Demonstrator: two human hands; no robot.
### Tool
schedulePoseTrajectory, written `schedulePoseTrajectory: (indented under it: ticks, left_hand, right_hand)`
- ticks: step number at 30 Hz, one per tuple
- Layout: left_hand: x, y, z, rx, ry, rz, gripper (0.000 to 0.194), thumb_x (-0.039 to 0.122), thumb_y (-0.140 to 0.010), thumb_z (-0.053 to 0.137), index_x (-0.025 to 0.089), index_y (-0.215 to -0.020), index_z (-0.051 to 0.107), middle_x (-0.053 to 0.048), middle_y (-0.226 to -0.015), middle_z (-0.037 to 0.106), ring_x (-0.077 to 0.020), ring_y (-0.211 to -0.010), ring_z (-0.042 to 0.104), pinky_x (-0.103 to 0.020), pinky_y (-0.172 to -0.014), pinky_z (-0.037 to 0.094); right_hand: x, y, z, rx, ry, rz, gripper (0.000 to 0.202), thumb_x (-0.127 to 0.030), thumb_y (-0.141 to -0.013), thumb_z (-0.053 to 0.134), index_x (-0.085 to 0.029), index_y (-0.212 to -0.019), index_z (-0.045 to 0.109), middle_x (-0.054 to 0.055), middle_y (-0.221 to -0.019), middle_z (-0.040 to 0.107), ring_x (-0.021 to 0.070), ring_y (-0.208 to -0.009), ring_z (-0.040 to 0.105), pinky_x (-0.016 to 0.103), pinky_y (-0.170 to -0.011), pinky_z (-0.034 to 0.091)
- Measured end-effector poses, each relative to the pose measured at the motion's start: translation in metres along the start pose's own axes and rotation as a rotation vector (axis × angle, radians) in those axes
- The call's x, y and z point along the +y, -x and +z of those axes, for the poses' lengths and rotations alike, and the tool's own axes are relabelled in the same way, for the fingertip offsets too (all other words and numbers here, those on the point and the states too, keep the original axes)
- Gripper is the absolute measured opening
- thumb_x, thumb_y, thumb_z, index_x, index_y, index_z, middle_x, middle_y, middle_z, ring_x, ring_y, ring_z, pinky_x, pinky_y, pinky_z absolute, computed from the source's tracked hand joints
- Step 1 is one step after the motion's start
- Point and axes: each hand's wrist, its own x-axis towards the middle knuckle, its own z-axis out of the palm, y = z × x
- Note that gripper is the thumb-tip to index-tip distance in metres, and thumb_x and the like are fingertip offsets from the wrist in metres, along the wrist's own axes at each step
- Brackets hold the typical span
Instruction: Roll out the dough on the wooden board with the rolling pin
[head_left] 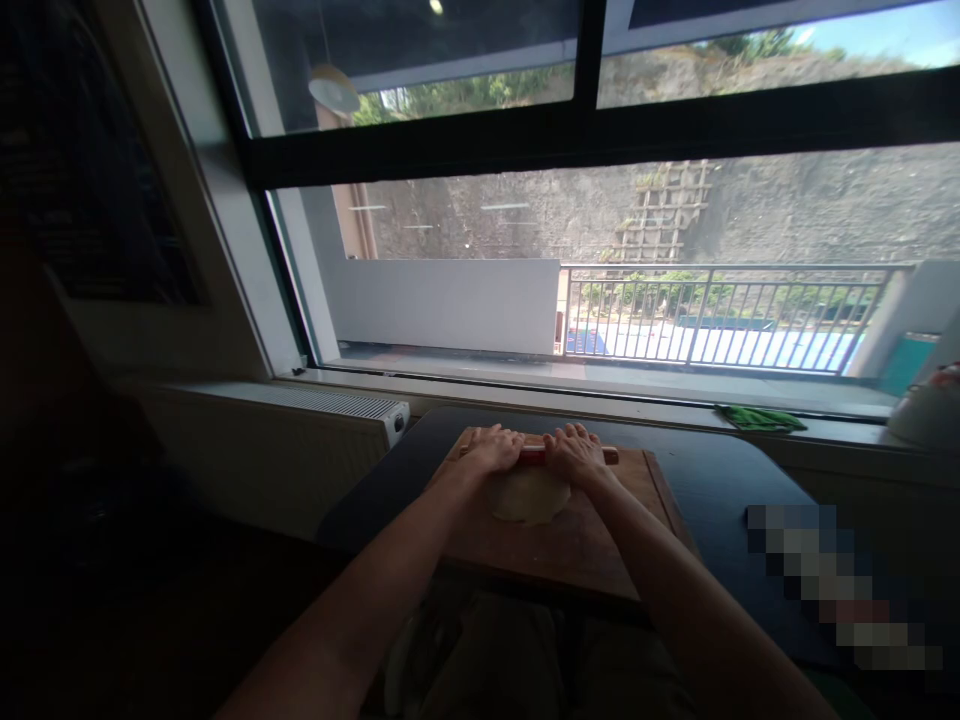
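Observation:
A rolling pin [533, 455] lies crosswise near the far edge of a wooden board [536, 556]. My left hand [495, 449] rests over its left part and my right hand [576, 452] over its right part, fingers curved over the top. Between the hands a reddish stretch of the pin shows, and its brown right end sticks out beyond my right hand. On the board, just nearer to me than the pin, is a flat, pale, roundish sheet of dough [529, 497]. My forearms partly cover the board's sides.
Under the board stands a dark table [720, 475] against a large window. A white radiator [352, 440] is at its left. A green cloth [761, 418] lies on the sill, with a whitish object [926, 412] farther right. A pixelated patch hides something at the table's right.

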Motion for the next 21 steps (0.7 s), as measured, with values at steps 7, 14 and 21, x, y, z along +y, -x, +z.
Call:
schedulePoseTrajectory:
  ticks: [7, 14, 21]
  left_hand:
    - [0.002, 0.020, 0.002, 0.084, 0.023, 0.005, 0.045, 0.038, -0.095, 0.022, 0.026, -0.109, 0.062, -0.005, -0.121, 0.060, -0.0246, -0.116, 0.048, -0.047, -0.103, 0.026]
    - [0.011, 0.094, 0.005, 0.363, 0.115, 0.117, 0.040, 0.034, -0.095, 0.028, 0.022, -0.115, 0.060, -0.004, -0.122, 0.060, -0.0187, -0.118, 0.049, -0.039, -0.111, 0.016]
    - [0.006, 0.108, 0.014, 0.385, 0.074, 0.197, 0.040, 0.036, -0.095, 0.028, 0.025, -0.124, 0.054, -0.002, -0.128, 0.057, -0.0193, -0.125, 0.042, -0.043, -0.113, 0.006]
  right_hand:
    - [0.003, 0.026, -0.002, 0.039, -0.014, -0.082, 0.044, -0.041, -0.096, 0.020, -0.021, -0.106, 0.057, 0.008, -0.107, 0.063, 0.0220, -0.103, 0.052, 0.039, -0.093, 0.030]
    - [0.002, 0.100, -0.001, 0.232, -0.037, -0.176, 0.045, -0.039, -0.095, 0.027, -0.017, -0.129, 0.046, 0.009, -0.136, 0.046, 0.0220, -0.127, 0.036, 0.036, -0.105, 0.021]
    - [0.000, 0.115, 0.000, 0.217, -0.015, -0.188, 0.049, -0.040, -0.095, 0.026, -0.015, -0.135, 0.042, 0.011, -0.142, 0.039, 0.0230, -0.133, 0.029, 0.040, -0.108, 0.018]
